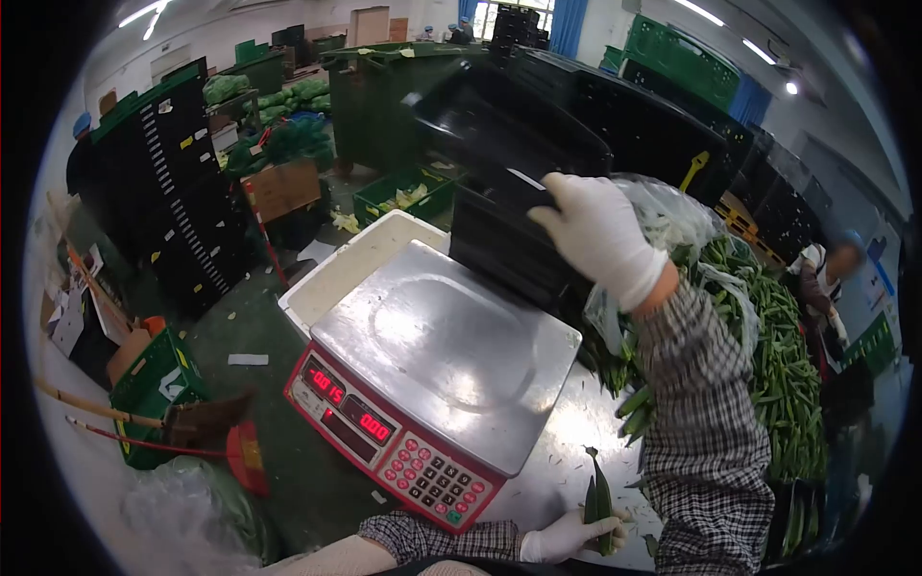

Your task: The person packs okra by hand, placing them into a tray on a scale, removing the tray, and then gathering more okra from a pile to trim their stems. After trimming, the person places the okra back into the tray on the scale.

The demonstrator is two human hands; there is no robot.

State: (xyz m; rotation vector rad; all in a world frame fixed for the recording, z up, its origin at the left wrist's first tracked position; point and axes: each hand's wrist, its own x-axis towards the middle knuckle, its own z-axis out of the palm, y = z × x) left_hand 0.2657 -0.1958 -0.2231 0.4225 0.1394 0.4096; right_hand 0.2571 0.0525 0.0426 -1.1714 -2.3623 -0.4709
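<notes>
My right hand (600,230), in a white glove, has its fingers closed on the edge of a black tray (514,120), which is tilted and blurred above a stack of black trays (509,240). At the bottom, my left hand (573,536), also gloved, holds a few green pods (597,499) upright over the metal table (586,413). Between the hands and to the left sits a red scale (403,442) with a bare steel plate (442,336). Its display reads -0.015 and 0.00.
A large heap of green pods (768,355) with plastic bags lies at the right. Behind the scale is a white bin (322,278). Black crates (178,192) stand at the left, near a broom (206,422). A co-worker (821,283) stands at the far right.
</notes>
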